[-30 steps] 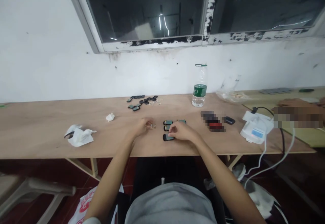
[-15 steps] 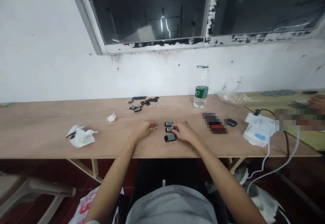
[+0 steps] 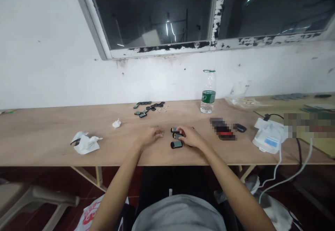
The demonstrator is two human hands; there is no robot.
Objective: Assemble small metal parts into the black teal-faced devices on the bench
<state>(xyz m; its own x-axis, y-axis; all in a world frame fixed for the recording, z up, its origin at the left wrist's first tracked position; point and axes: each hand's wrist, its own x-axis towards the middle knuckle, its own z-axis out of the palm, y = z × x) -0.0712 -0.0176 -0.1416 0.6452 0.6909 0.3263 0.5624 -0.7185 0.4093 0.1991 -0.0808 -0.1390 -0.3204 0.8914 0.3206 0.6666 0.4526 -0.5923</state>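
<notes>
Three small black rounded pieces with grey panels lie in front of me. My right hand point(image 3: 190, 136) has its thumb and fingertips closed on the middle piece point(image 3: 178, 136), which sits slightly askew. Just behind it is the far piece point(image 3: 174, 129), partly under my right fingers; the near piece point(image 3: 176, 144) lies free on the table. To the left, my left hand point(image 3: 152, 135) rests low over the wood with its fingers pinched together. A tiny whitish piece point(image 3: 162, 133) shows at those fingertips; its kind is too small to make out.
More black pieces point(image 3: 142, 114) and tiny white bits point(image 3: 162, 109) lie at the back. A water bottle point(image 3: 208, 100) stands near the wall. Crumpled tissue point(image 3: 86, 143) lies left; a dark oblong object point(image 3: 240, 128) and a white box point(image 3: 267, 142) with cables are right.
The middle piece has shifted slightly right and turned under my right fingers. My left hand stays nearly in place. A co-worker's hand at the far right has left view. The camera has tilted slightly.
</notes>
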